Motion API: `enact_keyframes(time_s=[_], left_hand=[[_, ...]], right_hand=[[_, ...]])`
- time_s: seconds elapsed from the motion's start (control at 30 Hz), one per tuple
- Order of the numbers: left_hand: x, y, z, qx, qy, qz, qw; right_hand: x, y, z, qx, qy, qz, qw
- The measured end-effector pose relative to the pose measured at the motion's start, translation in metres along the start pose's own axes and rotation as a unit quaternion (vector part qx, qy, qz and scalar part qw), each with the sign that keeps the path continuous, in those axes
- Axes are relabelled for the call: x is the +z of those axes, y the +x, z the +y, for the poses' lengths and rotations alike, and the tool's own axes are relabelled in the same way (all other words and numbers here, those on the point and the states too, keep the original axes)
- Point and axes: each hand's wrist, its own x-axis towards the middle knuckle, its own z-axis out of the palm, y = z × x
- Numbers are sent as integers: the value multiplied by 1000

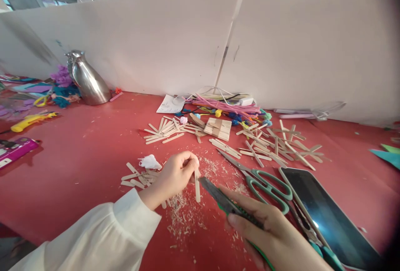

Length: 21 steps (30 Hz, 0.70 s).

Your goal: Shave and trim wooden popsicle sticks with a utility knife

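My left hand (179, 173) pinches the upper end of a narrow wooden stick (197, 187), which hangs down above the red table. From the right, my right hand (265, 225) grips a green and black utility knife (223, 200), its blade pointing at the stick's edge. The tip is close to the stick; whether it touches is unclear. Thin wood shavings (184, 217) are scattered beneath and around both hands. A small pile of wooden sticks (137, 177) lies partly behind my left wrist, beside a crumpled white piece (150, 162).
Green-handled scissors (268, 185), pliers (304, 223) and a phone (331, 217) lie at right. Behind are loose sticks (165, 129), a square stick piece (218, 128) and pink pipe cleaners (225, 106). A metal jug (90, 81) and yellow tool (31, 121) stand or lie left.
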Motion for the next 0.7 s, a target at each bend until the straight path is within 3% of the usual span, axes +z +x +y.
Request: enact_keyframes(time_s=[0.07, 0.1, 0.23, 0.3, 0.53, 0.7], left_hand=[[-1, 0, 1, 3, 12, 13, 1000], [-1, -1, 0, 3, 15, 15, 1000], [-1, -1, 0, -15, -34, 0, 999], [0, -1, 1, -26, -85, -12, 996], [9, -4, 4, -23, -199, -91, 975], [11, -7, 7, -20, -214, -108, 971]], right_hand=[[1, 1, -1, 46, 21, -38, 998], [1, 1, -1, 34, 5, -51, 998], [1, 2, 3, -126, -120, -11, 985], [1, 1, 5, -152, -154, 0, 976], [-1, -1, 1, -125, -111, 83, 982], [0, -2, 6, -124, -124, 73, 982]])
